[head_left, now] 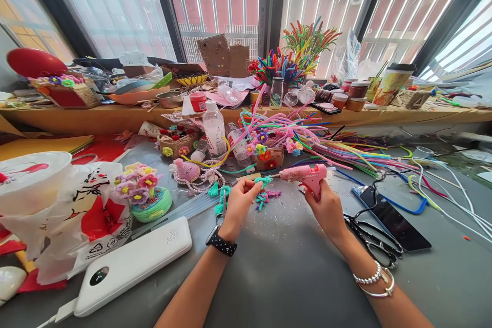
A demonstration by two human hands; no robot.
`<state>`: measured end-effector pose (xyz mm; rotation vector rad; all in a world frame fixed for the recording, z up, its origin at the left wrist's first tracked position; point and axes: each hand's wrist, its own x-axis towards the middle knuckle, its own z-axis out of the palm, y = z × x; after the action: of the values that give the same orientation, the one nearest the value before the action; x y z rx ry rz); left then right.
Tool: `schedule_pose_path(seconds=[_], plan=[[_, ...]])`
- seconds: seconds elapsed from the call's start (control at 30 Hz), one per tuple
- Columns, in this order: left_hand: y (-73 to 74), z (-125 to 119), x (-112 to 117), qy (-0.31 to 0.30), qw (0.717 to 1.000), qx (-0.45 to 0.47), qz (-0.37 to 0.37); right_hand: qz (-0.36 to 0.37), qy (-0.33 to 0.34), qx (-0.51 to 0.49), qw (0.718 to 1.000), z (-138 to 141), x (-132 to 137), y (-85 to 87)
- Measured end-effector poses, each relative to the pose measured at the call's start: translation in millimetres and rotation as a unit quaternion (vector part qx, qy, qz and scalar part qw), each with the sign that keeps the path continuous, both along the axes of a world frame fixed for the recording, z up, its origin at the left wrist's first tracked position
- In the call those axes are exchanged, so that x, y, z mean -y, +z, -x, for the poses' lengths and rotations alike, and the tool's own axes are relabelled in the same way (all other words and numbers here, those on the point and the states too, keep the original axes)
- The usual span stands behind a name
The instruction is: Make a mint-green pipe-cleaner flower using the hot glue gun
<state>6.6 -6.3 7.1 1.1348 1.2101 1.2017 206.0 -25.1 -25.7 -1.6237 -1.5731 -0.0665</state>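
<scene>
My right hand (325, 210) is closed around the handle of a pink glue gun (305, 175), whose nozzle points left. Pinched in the fingers of my left hand (239, 205) is a small teal pipe-cleaner piece (264, 180), right at the nozzle tip. Whether the tip touches it I cannot tell. Just below lies a purple and teal pipe-cleaner piece (272, 195) on the grey table. More teal pieces (222, 200) and scissors (224, 204) lie left of my left hand, partly hidden by it.
A white power bank (134, 265), a flower pot craft (151, 205) and a plastic bag (96, 205) stand left. Glasses (376, 241), a phone (395, 218) and white cables (453, 205) lie right. Behind are a bottle (214, 130), pipe cleaners (330, 146) and a crowded ledge (126, 120).
</scene>
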Motion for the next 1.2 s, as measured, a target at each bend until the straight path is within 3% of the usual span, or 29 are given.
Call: schedule_pose_path(seconds=[1.2], plan=[[-2.5,-0.7,-0.8,0.005,0.999,-0.039,-0.023,-0.01,-0.019,0.036,0.999,0.6,0.8,-5.7]])
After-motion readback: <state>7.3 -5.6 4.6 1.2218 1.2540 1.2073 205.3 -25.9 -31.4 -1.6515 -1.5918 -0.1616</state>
